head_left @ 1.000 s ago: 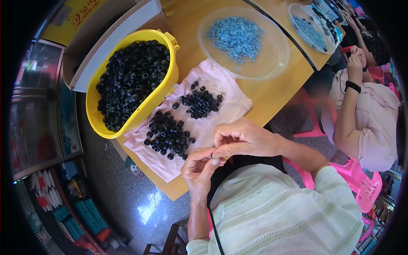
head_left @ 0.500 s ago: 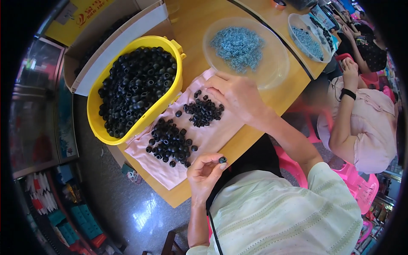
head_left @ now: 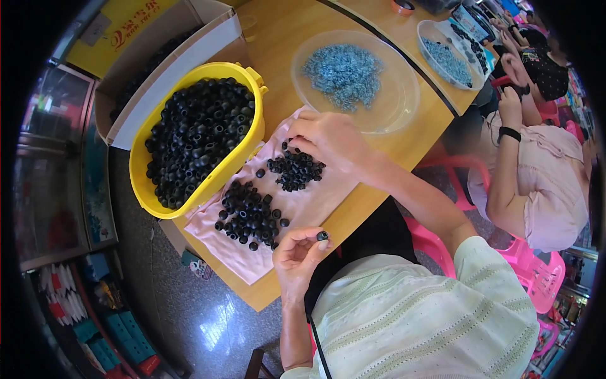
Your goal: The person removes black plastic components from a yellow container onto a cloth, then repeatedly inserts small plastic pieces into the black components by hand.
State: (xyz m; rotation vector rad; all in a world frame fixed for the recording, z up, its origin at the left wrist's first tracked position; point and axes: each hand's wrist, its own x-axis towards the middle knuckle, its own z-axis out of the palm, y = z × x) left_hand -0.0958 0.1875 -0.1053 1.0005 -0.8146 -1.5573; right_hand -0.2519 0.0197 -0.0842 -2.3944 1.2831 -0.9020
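Between the thumb and forefinger of my left hand (head_left: 295, 258) is a black barrel-shaped hollow piece (head_left: 322, 235), its open end facing up. This hand hovers at the near edge of the table. My right hand (head_left: 331, 140) reaches over the far side of a pile of small black parts (head_left: 295, 170), fingertips bent together at its edge; whatever they pinch is hidden. Closer to me on the same pink cloth (head_left: 252, 271) lies a pile of larger black barrel pieces (head_left: 247, 213).
Left on the table, a yellow basket (head_left: 146, 205) is full of black barrel pieces, beside a cardboard box (head_left: 120, 129). Beyond my right hand sits a clear round tray (head_left: 404, 104) with a heap of small bluish-silver coils (head_left: 344, 72). Other people sit at the right near pink stools (head_left: 533, 271).
My right hand has moved left and down to the edge of the small-part pile. My left hand keeps its hold on the barrel piece. The view has shifted slightly.
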